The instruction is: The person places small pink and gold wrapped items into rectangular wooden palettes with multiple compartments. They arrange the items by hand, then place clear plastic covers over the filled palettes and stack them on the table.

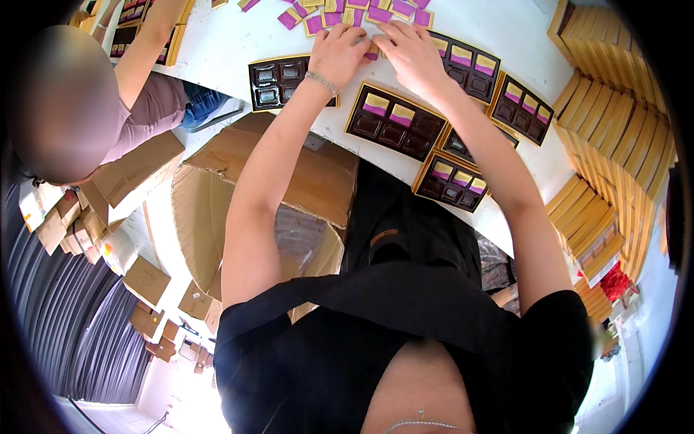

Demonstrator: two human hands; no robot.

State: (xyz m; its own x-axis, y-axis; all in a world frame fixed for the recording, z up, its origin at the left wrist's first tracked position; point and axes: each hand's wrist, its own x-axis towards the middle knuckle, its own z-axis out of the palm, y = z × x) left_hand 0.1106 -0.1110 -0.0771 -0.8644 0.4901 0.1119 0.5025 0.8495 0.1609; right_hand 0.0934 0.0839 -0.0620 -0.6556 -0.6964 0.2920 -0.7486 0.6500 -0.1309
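Note:
My left hand (338,56) and my right hand (413,59) meet over the far part of the white table, fingers bent and tips close together. A small purple-and-gold packet (371,53) shows between them, pinched at the fingertips as far as I can see. Beyond lie several loose packets (354,16) of the same kind. Under my left wrist is a gold-edged box (269,74) with a dark compartment tray. Another such box (396,121), nearer me, has two packets in its far row. By my right hand, a further box (471,65) is partly covered.
More part-filled boxes (522,108) sit on the table (336,119) to the right. Stacked gold boxes (607,108) line the right side. A large open carton (206,217) stands below the table edge at left. Another person's arm (148,54) reaches in at upper left.

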